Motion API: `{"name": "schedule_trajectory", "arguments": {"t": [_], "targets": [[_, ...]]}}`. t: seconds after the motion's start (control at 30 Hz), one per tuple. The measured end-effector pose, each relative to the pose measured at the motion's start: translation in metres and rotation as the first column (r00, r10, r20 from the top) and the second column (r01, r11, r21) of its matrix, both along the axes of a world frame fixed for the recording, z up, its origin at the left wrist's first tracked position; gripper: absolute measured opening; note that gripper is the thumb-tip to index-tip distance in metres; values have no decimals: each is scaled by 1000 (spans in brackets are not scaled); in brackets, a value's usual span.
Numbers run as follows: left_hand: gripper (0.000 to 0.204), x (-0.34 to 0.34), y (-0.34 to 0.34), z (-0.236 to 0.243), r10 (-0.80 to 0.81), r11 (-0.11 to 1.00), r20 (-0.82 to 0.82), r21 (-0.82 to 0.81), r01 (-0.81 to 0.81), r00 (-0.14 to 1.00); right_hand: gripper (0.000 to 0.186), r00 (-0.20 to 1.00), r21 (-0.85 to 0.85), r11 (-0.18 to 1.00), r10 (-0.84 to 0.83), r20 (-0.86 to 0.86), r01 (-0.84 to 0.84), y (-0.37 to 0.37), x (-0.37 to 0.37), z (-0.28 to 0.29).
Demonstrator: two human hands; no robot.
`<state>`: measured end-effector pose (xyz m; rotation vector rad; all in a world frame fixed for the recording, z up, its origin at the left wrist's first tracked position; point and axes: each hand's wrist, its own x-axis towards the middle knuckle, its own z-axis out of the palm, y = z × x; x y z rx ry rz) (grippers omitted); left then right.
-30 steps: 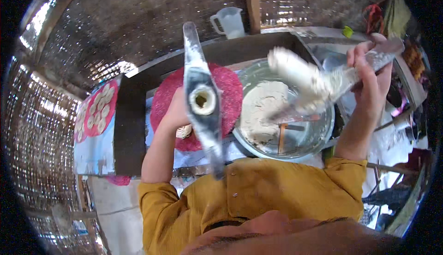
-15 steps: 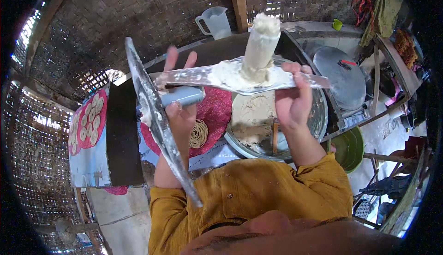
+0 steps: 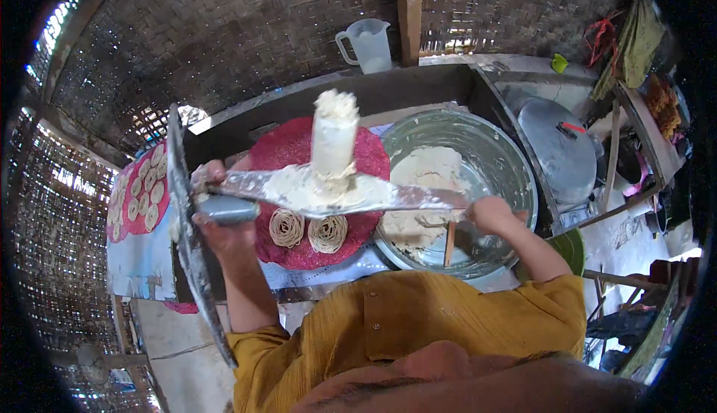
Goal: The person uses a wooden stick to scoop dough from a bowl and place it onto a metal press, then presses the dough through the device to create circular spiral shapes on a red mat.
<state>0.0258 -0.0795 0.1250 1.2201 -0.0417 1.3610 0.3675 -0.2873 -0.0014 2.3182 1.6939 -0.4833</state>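
A two-part hand noodle press is held up over the table. Its floured bar (image 3: 254, 184) lies crosswise, with an upright tube (image 3: 334, 144) heaped with pale dough. The second bar (image 3: 185, 219) stands steeply at the left with a short grey cylinder (image 3: 228, 209). My left hand (image 3: 216, 237) closes around that cylinder and the left end of the floured bar; the steep bar partly hides it. At the other end, my right hand (image 3: 489, 215) is a fist, apparently on the bar's right end. Below are two coiled noodle nests (image 3: 327, 234) on a round pink mat (image 3: 373, 159).
A big metal basin (image 3: 508, 151) holds dough (image 3: 426, 166) and a wooden stick (image 3: 449, 245). More nests lie on a pink sheet (image 3: 142, 226) at far left. A clear jug (image 3: 370, 45) stands behind the table; a lidded pot (image 3: 556, 148) is at the right.
The press has moved left and down, off the basin and over the mat. My right hand has gone from open fingers under the bar to a fist at its end. A second noodle nest shows.
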Motion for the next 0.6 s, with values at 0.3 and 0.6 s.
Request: {"name": "schedule_trajectory", "arguments": {"t": [0.3,0.6], "targets": [[64,-79,3,-8,271,949,-34,-156,-273,962,11,999,366,931,-14,47,-4,57,54,-59],[64,-123,-26,-3,551,834,-166,96,-543,818,9,985,418,908,98,-145,-28,66,28,-104]]}}
